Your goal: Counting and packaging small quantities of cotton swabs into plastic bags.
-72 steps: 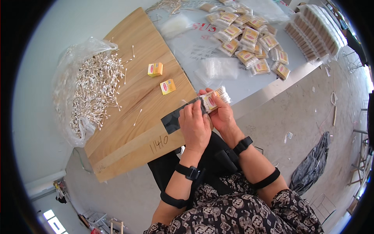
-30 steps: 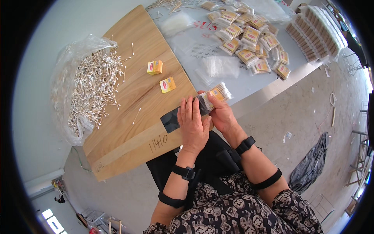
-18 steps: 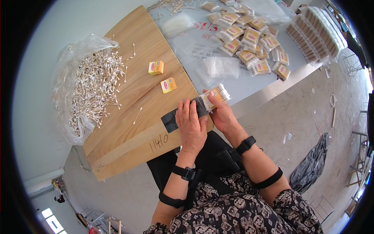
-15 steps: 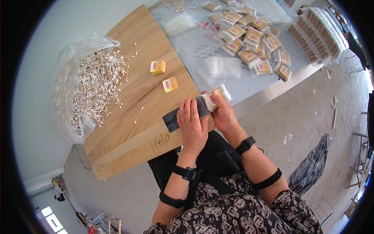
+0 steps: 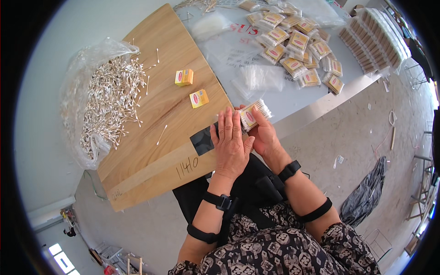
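A pack of cotton swabs (image 5: 249,118) with a yellow card sits in my right hand (image 5: 265,139), thumb on top, at the table's right edge. My left hand (image 5: 230,153) lies flat with its fingers stretched out beside the pack, its palm over a black strip (image 5: 201,141) on the wood. The hand hides part of that strip and the pack's near end. Beyond my fingers lie a yellow printed card (image 5: 199,98) and a small stack of such cards (image 5: 184,77). One loose swab (image 5: 162,134) rests left of the strip.
At the left, a clear plastic bag (image 5: 73,96) spills a heap of loose swabs (image 5: 110,94) onto the wooden table (image 5: 151,151). On the grey surface to the right are empty clear bags (image 5: 263,78), a pile of bagged swab packs (image 5: 298,42) and stacked packs (image 5: 373,41).
My left hand has slid right and forward along the black strip toward the swab pack, covering more of the clear sleeve there. My right hand stays nearly in place with the pack.
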`<state>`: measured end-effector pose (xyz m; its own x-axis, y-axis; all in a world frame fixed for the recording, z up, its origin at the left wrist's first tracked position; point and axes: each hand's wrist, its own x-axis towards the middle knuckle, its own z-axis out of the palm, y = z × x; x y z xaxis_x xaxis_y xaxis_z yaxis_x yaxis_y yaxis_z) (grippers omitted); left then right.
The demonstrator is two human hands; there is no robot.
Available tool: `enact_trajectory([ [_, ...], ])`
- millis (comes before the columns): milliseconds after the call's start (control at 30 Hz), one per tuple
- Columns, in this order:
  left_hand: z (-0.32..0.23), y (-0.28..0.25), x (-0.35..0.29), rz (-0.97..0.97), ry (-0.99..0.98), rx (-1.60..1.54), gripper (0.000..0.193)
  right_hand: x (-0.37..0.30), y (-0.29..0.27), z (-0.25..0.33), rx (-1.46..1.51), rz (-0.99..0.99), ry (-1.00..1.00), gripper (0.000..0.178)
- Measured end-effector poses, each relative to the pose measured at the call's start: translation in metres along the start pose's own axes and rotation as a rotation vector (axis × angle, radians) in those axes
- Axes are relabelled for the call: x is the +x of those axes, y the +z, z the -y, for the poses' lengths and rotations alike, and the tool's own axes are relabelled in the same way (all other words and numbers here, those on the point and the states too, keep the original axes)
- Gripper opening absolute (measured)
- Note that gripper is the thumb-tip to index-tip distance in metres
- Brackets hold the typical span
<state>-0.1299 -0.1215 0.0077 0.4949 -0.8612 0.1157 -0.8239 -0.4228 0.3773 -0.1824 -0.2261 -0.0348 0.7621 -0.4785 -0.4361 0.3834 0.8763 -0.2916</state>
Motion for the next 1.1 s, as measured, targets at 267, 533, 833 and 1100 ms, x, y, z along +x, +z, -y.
enact_trajectory([
  [267,0.000,-0.004,0.008,0.116,0.083,0.101,0.073,-0.008,0.014,0.005,0.030,-0.020,0.047,0.039],
  [533,0.019,0.007,-0.006,-0.096,-0.021,-0.259,0.063,0.004,0.009,0.000,-0.037,-0.148,-0.066,0.021],
  [833,0.021,0.004,-0.009,-0.189,0.017,-0.220,0.059,0.006,-0.015,0.066,0.093,-0.289,-0.197,0.021],
  [1100,-0.002,-0.034,0.010,-0.400,0.148,-0.331,0.049,-0.026,0.034,0.049,0.130,-0.172,0.213,0.024],
])
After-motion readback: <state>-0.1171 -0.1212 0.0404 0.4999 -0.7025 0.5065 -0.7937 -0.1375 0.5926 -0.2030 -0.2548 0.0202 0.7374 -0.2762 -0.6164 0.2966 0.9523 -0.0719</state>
